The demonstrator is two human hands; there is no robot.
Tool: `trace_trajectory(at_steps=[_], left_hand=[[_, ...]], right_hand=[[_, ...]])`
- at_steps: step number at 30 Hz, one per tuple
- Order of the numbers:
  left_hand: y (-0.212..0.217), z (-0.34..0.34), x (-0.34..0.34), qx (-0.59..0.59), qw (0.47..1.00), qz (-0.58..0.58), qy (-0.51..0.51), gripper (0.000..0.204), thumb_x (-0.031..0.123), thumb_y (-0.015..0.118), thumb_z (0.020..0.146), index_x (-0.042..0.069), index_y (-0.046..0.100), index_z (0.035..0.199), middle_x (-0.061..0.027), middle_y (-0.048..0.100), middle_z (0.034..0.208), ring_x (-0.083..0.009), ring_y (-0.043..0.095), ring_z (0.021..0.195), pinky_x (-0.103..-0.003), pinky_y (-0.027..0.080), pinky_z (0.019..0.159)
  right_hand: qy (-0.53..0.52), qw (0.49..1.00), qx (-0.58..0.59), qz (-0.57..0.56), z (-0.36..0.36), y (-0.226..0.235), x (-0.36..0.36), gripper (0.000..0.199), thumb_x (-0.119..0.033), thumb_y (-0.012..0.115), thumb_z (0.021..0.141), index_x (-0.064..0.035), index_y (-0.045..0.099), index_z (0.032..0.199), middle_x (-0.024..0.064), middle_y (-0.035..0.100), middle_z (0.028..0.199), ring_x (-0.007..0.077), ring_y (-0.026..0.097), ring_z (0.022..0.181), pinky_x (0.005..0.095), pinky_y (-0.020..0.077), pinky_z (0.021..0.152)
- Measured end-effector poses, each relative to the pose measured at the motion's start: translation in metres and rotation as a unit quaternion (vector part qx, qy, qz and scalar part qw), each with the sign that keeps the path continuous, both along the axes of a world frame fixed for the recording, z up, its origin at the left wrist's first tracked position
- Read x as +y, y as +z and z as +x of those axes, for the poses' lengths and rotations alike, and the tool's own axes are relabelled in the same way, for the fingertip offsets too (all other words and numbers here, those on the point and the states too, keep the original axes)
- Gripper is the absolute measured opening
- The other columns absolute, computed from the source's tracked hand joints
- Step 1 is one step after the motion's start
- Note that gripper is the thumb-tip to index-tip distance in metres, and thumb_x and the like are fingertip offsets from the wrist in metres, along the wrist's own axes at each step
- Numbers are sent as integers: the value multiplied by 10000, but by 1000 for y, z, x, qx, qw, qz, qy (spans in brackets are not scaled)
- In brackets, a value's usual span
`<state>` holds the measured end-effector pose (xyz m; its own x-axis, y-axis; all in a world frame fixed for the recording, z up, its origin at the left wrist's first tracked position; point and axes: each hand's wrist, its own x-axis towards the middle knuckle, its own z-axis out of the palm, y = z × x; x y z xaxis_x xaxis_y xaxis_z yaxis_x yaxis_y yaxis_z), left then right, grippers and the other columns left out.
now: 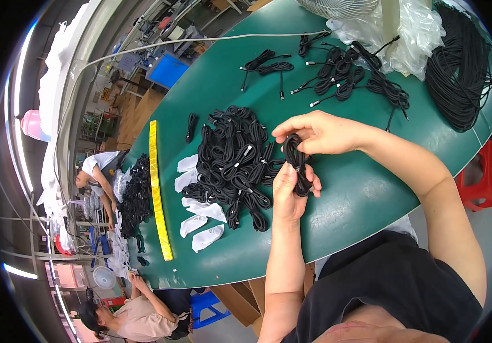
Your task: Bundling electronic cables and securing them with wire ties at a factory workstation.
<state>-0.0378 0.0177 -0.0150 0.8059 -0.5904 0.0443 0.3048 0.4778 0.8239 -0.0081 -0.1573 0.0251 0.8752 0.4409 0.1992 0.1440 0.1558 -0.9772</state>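
A coiled black cable bundle [295, 163] is held up over the green table, its loops gathered at the middle. My left hand [291, 191] is closed around the bundle's lower part, thumb across the front. The curved fingers and thumb of my right hand [317, 132] grip its upper loop. Left of my hands lies a big pile of similar bundled black cables [234, 160], some with silver plug ends showing. White translucent pouches [207, 236] are spread along the pile's left and near sides. A single bundle [191, 127] rests apart, beyond the pile.
Loose cables [337, 71] and a thick hank of black cable [460, 74] lie at the far right, beside clear plastic bags [417, 43] and a fan [340, 7]. Yellow tape [159, 194] crosses the table. Two people work at the left; a red stool [489, 177] stands right.
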Motion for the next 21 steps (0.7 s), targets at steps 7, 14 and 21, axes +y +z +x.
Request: trace_trajectory(at_steps=[7, 14, 21], left_hand=[[-3, -5, -10, -86, 966, 237, 62, 181, 37, 552, 822, 12, 462, 976, -37, 518, 755, -108, 531, 608, -223, 443, 461], [-5, 2, -3, -73, 960, 264, 58, 240, -6, 478, 833, -10, 447, 1071, -73, 537, 879, -120, 549, 652, -235, 476, 533], [4, -6, -1, 14, 994, 57, -94, 390, 15, 456, 856, -14, 363, 1234, -120, 537, 944, -139, 535, 659, -258, 461, 553]], right_hand=[[-168, 909, -241, -297, -9, -10, 15, 385, 40, 507, 693, -1, 554, 1073, 170, 554, 899, 354, 587, 799, 394, 493, 678], [-196, 928, -177, -263, -7, -7, 14, 284, 48, 473, 730, 33, 594, 987, 143, 598, 904, 254, 619, 781, 317, 511, 688], [68, 973, 149, 163, 0, 7, -4, 291, -73, 530, 829, 62, 543, 1087, 104, 616, 902, 151, 604, 768, 265, 506, 705]])
